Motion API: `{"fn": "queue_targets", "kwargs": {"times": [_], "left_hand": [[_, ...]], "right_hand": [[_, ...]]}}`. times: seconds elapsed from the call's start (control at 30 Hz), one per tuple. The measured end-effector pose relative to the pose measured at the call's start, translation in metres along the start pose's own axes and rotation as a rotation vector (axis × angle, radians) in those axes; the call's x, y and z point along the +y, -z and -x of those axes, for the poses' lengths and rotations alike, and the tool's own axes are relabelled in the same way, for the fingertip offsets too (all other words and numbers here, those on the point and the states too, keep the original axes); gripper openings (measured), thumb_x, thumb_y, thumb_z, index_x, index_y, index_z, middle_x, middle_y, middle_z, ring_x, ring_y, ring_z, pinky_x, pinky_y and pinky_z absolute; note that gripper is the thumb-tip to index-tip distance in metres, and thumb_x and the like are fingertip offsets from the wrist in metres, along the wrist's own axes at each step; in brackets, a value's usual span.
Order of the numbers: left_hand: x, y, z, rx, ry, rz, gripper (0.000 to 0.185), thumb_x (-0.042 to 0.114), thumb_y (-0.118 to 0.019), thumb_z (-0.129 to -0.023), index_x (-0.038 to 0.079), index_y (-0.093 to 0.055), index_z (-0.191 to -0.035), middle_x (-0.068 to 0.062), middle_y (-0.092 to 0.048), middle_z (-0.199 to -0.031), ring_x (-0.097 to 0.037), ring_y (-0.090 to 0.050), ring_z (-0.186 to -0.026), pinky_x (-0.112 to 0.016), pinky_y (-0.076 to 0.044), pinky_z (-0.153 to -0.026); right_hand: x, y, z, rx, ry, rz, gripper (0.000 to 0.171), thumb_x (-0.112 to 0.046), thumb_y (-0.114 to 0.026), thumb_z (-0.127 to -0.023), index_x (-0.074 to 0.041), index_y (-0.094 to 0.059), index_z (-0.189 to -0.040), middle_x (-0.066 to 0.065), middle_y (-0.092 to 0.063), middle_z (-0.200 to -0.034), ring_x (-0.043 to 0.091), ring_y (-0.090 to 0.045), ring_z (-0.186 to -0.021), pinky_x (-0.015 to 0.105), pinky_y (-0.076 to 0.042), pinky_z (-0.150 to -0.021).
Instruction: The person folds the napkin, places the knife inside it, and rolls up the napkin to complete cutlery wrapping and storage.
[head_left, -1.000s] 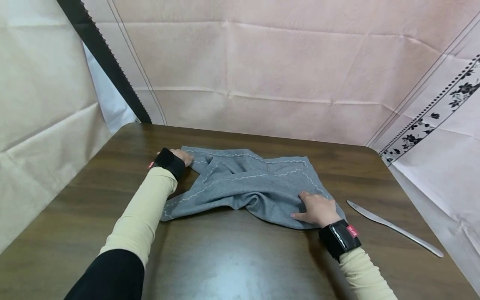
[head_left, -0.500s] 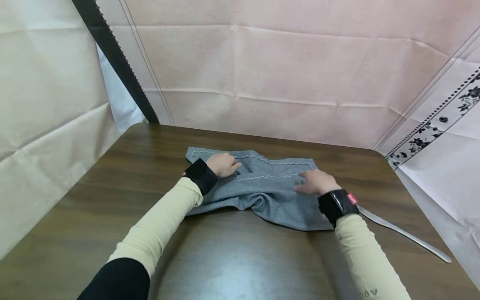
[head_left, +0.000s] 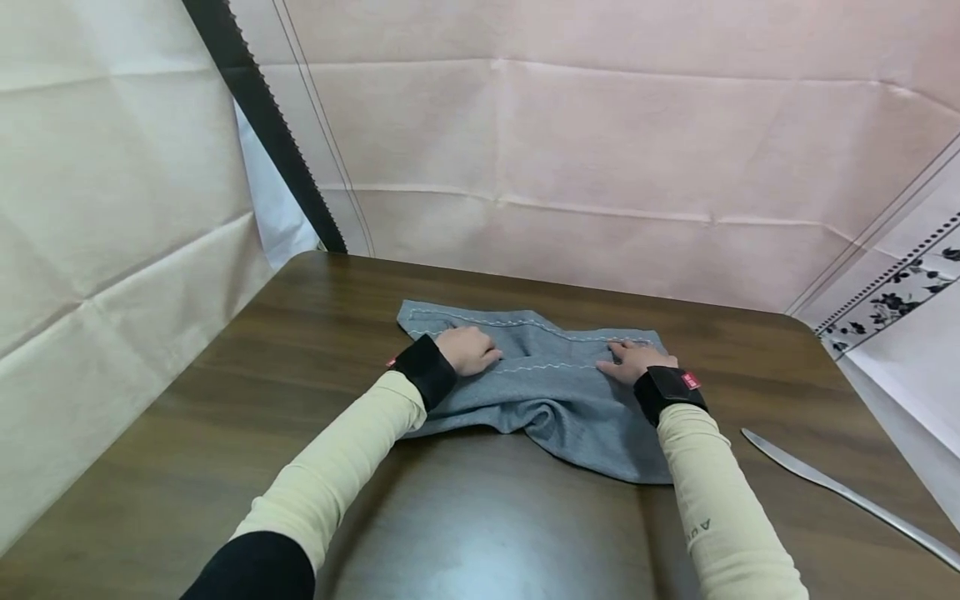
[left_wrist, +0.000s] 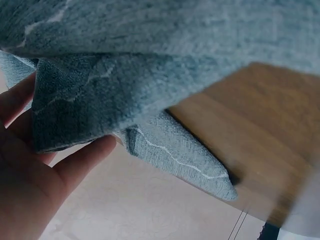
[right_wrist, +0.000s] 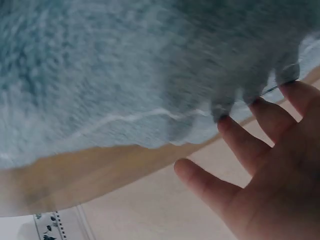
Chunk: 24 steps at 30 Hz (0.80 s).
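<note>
Seen from left to right across the dark wooden table (head_left: 187,400). Left hand (head_left: 467,350) resting on the left part of the grey cloth (head_left: 547,392), near the far edge with the white zigzag stitching; fingers lying nearly straight and close together, pressing down on a folded layer, not pinching. Confirmed in the left wrist view: left hand (left_wrist: 35,170) open, fingers (left_wrist: 85,157) straight against the underside of a folded flap of the grey cloth (left_wrist: 150,90).

In the middle, cloth lying on the far half of the table, folded once toward the far edge, with a soft bulge and a loose fold hanging toward the near side.

Further right, right hand (head_left: 633,360) placed flat on the far right corner of the cloth, fingers spread and touching the stitched edge. In the right wrist view, right hand (right_wrist: 270,175) open, fingertips (right_wrist: 225,122) just touching the cloth border (right_wrist: 150,115).

Probably a smoothing and aligning step. To do well: keep both palms flat, match the two stitched edges at the far side before pressing, then sweep from the centre outward to remove the bulge. Best not to drag the lower layer; light pressure only, because soft knitted fabric stretches and creeps easily.

At the far right, a metal knife (head_left: 855,498) lying well apart from the cloth, near the table's right edge; better to keep the sleeve away from it.
</note>
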<state>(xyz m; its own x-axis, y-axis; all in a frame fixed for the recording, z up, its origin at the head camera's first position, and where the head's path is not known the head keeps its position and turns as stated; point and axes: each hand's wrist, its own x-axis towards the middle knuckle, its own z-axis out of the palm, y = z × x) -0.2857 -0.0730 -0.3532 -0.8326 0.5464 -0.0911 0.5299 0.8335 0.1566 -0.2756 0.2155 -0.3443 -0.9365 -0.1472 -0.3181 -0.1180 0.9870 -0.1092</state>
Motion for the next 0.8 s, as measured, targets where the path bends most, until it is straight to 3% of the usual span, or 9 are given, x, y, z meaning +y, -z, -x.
{"fn": "queue_targets", "kwargs": {"times": [0.13,0.27,0.43,0.8], "left_hand": [[0.001,0.0,0.001,-0.003,-0.01,0.017,0.031,0.03,-0.041,-0.098,0.011,-0.066,-0.092,-0.004,-0.057,-0.073,-0.017,-0.053,-0.066,-0.031,-0.04,-0.065],[0.001,-0.003,0.008,-0.047,-0.001,0.002,0.036,0.031,-0.038,-0.099,0.008,-0.064,-0.108,-0.01,-0.063,-0.1,-0.021,-0.059,-0.091,-0.036,-0.044,-0.08],[-0.003,-0.01,0.026,-0.111,0.018,-0.092,0.044,0.034,-0.035,-0.099,0.005,-0.052,-0.126,-0.016,-0.044,-0.134,-0.027,-0.043,-0.121,-0.043,-0.035,-0.097],[-0.004,-0.003,0.048,-0.234,0.066,-0.088,0.049,0.038,-0.034,-0.098,0.007,-0.044,-0.135,-0.016,-0.032,-0.143,-0.029,-0.028,-0.132,-0.052,-0.025,-0.101]], "right_hand": [[0.006,-0.002,-0.001,0.025,-0.014,0.003,0.065,-0.046,-0.038,-0.094,-0.004,-0.027,-0.142,0.024,-0.023,-0.144,0.047,-0.022,-0.128,0.065,-0.023,-0.093],[0.01,-0.002,0.002,0.032,-0.021,-0.018,0.066,-0.047,-0.036,-0.094,-0.003,-0.026,-0.142,0.025,-0.022,-0.144,0.047,-0.021,-0.128,0.066,-0.02,-0.093],[0.017,-0.002,0.003,0.01,-0.02,-0.056,0.069,-0.051,-0.033,-0.093,-0.004,-0.024,-0.143,0.026,-0.021,-0.144,0.048,-0.018,-0.129,0.067,-0.019,-0.093],[0.032,-0.003,-0.003,-0.027,-0.006,-0.133,0.076,-0.057,-0.031,-0.091,-0.002,-0.021,-0.143,0.03,-0.016,-0.143,0.05,-0.016,-0.128,0.063,-0.02,-0.095]]}}
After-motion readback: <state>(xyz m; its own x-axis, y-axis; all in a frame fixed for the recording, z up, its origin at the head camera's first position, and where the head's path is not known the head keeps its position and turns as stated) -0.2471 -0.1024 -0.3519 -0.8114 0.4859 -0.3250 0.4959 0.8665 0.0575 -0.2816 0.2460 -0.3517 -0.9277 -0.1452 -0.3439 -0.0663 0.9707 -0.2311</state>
